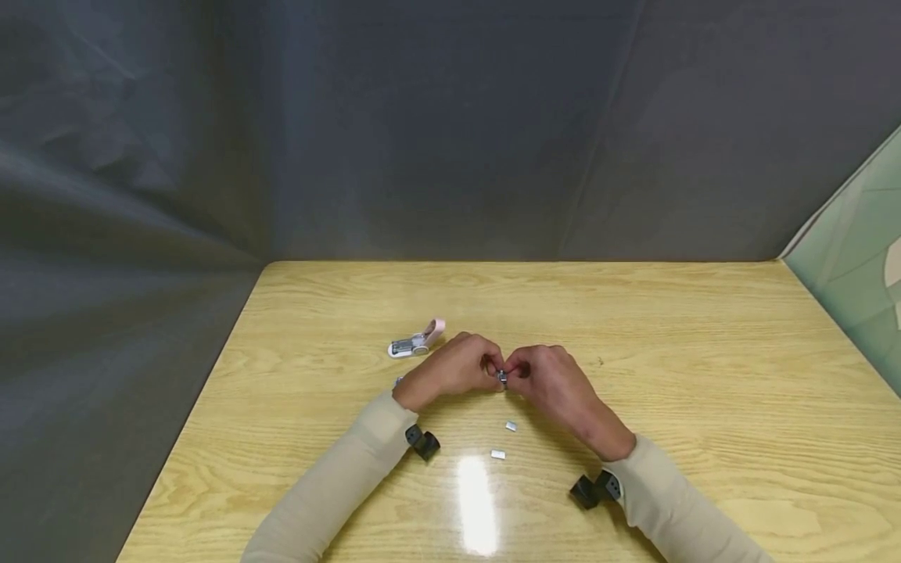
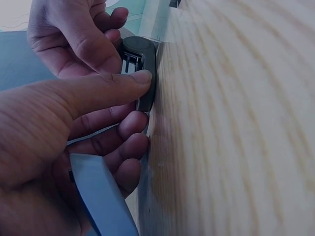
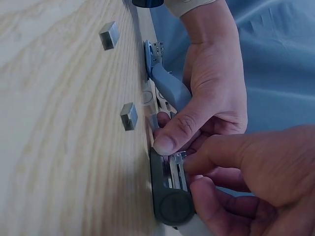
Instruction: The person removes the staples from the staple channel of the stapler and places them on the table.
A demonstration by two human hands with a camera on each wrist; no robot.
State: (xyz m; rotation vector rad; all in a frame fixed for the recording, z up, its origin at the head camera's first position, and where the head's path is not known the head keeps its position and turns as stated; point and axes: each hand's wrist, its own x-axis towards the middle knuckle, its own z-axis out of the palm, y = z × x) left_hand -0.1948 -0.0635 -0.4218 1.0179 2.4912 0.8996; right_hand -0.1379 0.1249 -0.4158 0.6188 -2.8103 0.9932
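A small dark grey stapler [image 3: 174,209] is held close over the table, its metal channel [image 3: 177,172] exposed. My left hand [image 1: 461,364] grips one end, thumb across its side and the other fingers curled below, as the left wrist view shows. From the other side my right hand [image 1: 559,387] pinches at the stapler, its fingertips [image 3: 194,164] right at the channel. Whatever lies between those fingertips is hidden. Two short silver staple strips [image 1: 511,426] [image 1: 498,454] lie on the wood in front of the hands.
A pink and white stapler [image 1: 404,347] lies unfolded beyond the left wrist. Close by the left hand is a blue stapler [image 3: 170,86], mostly hidden by that wrist in the head view. A dark curtain [image 1: 450,133] borders the wooden table [image 1: 704,328] at the back and left.
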